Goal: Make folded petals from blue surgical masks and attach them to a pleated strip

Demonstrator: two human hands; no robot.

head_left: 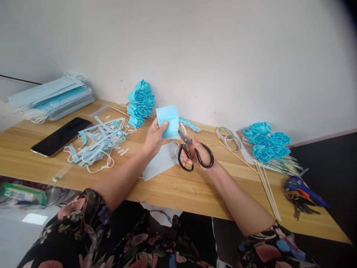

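Pinched between the thumb and fingers of my left hand (156, 134) is a square piece of light blue mask fabric (169, 115), held up above the table. My right hand (195, 152) grips black-handled scissors (209, 163), with the fingers through the loops. The blades look parted and meet the lower right edge of the fabric; whether they are cutting I cannot tell. Under my hands a pale blue face mask (159, 160) lies flat on the wood. Behind the fabric, a strip of blue petal-like pieces (190, 125) rests near the wall.
At left are stacked face masks (55, 97), a phone (61, 136) and a heap of cut strips and ear loops (97, 139). Blue fabric roses (141, 98) stand by the wall. Right are tape rolls (232, 143), more roses (262, 141), wooden sticks (267, 190) and a blue glue gun (302, 188).
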